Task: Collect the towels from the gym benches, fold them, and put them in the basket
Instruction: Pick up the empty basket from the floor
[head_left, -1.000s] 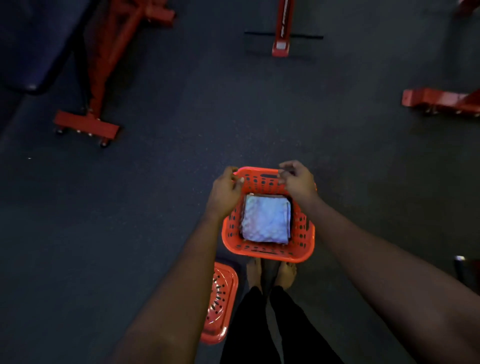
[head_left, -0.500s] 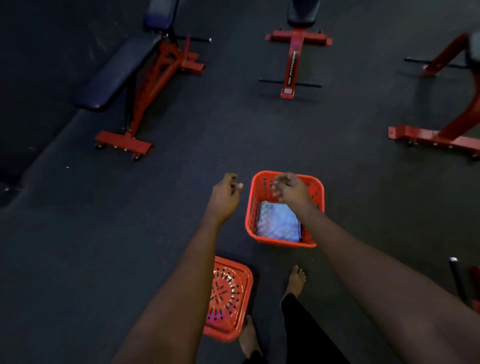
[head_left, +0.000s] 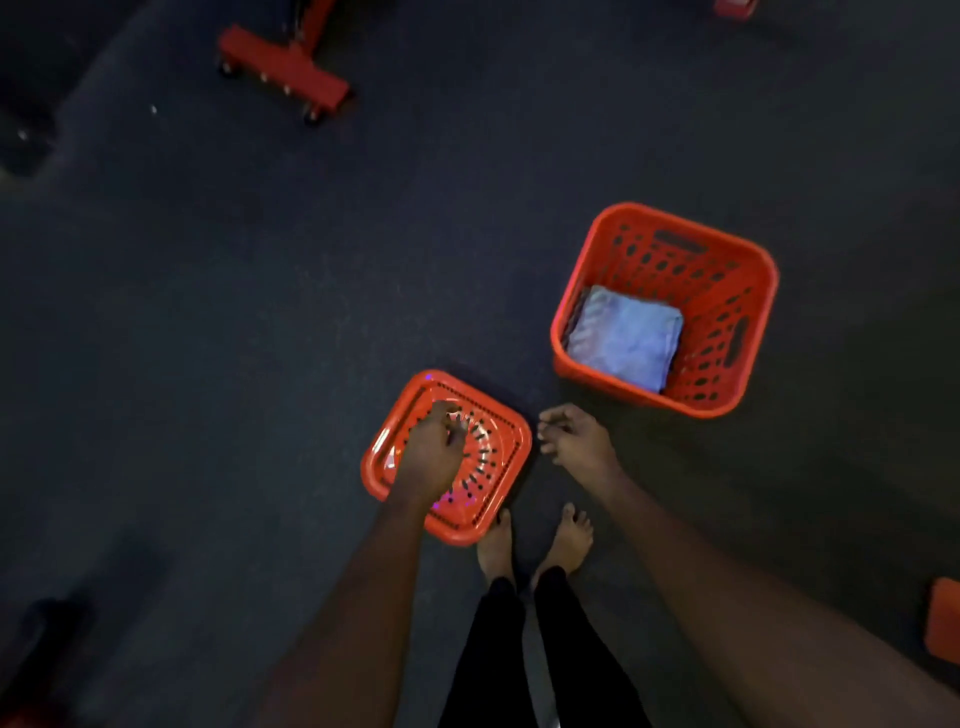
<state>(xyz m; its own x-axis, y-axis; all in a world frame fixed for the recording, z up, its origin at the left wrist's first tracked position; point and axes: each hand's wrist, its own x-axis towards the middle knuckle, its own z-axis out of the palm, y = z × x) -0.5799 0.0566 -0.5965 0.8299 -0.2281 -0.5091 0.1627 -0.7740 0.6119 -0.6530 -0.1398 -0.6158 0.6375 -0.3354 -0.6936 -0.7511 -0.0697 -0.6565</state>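
- As the view looks straight down from head height, two legs in black trousers (head_left: 519, 649) stand nearest, ending in bare feet (head_left: 569, 538) set side by side on a dark floor (head_left: 208, 312).
- Both bare forearms reach forward and down from the bottom edge.
- Just ahead of the toes, an orange lid (head_left: 491, 483) with slots fanning out from its middle lies flat on the floor.
- The left hand (head_left: 434, 452) hangs over this lid, fingers loosely curled and grasping nothing; whether it touches the lid cannot be told.
- The right hand (head_left: 574, 439) sits just right of the lid, above bare floor, fingers relaxed and empty.
- Farther on, to the right, an orange perforated basket (head_left: 727, 306) stands upright on the floor, apart from both hands.
- A pale folded towel (head_left: 626, 338) lies flat in the bottom of it.
- At the far top left, the red wheeled foot of a gym bench (head_left: 283, 73) rests on the floor.
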